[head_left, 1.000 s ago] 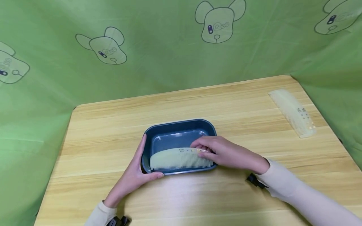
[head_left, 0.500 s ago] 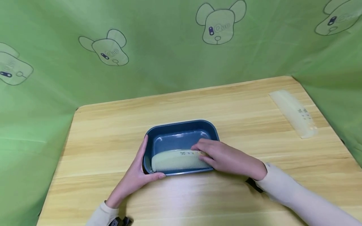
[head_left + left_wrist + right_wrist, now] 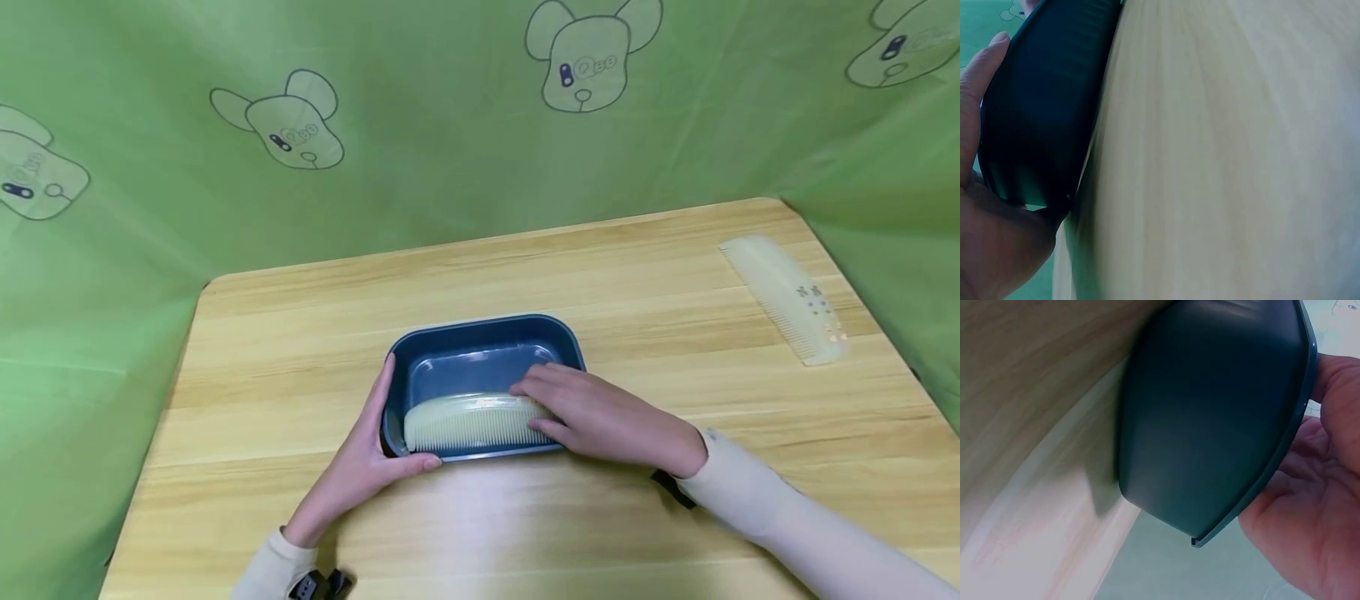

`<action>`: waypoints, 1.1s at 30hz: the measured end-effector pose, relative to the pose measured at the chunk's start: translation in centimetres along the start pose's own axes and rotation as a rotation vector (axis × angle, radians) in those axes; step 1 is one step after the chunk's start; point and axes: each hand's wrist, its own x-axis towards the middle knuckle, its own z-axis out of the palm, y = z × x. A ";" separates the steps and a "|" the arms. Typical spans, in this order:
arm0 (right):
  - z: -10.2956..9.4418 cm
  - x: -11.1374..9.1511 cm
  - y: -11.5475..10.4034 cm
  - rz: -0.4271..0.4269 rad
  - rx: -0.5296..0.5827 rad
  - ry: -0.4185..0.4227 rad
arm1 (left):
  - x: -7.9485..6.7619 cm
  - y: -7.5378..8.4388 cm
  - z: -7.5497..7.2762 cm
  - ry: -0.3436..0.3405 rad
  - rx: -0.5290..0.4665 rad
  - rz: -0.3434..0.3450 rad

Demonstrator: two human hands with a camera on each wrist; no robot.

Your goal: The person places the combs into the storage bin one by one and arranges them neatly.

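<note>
A pale, cream-coloured comb stands tilted in the front part of a dark blue rectangular box, its teeth pointing down toward the front wall. My right hand reaches over the box's right side and pinches the comb's right end between thumb and fingers, covering that end. My left hand holds the box's front left corner, thumb along the front wall and fingers along the left side. The left wrist view shows the thumb against the box's outer wall. In the right wrist view the right hand is at the rim; the comb is hidden there.
A second pale comb with small printed marks lies flat near the right edge of the wooden table. Green cloth with cartoon animal heads hangs behind the table and at both sides.
The comb has tilted in my right hand, its curved back now catching the light and its printed marks no longer showing. My left hand stays on the box; the whole head view has shifted slightly.
</note>
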 end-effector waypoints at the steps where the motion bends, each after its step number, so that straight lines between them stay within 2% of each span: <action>1: 0.0 0.0 0.0 -0.001 -0.003 0.001 | 0.0 0.0 0.0 -0.001 0.001 0.000; 10: 0.0 0.2 0.2 -0.017 -0.016 0.000 | 0.0 0.0 -0.1 0.004 -0.002 0.006; 15: -0.4 -0.1 0.4 0.036 0.063 0.007 | 0.0 0.1 0.1 -0.002 -0.010 0.002; 18: -0.5 -0.2 0.5 0.054 0.145 0.057 | 0.0 0.1 0.0 0.004 -0.014 0.000; 23: -0.4 -0.6 1.1 0.003 0.223 0.189 | 0.2 0.2 -0.2 0.001 -0.005 0.005; 29: -0.7 -1.9 1.5 -0.066 0.201 0.320 | 0.0 0.3 -0.3 0.008 -0.002 -0.001; 33: -1.3 -3.3 1.6 -0.046 0.146 0.372 | 0.0 0.2 -0.1 0.002 0.001 0.005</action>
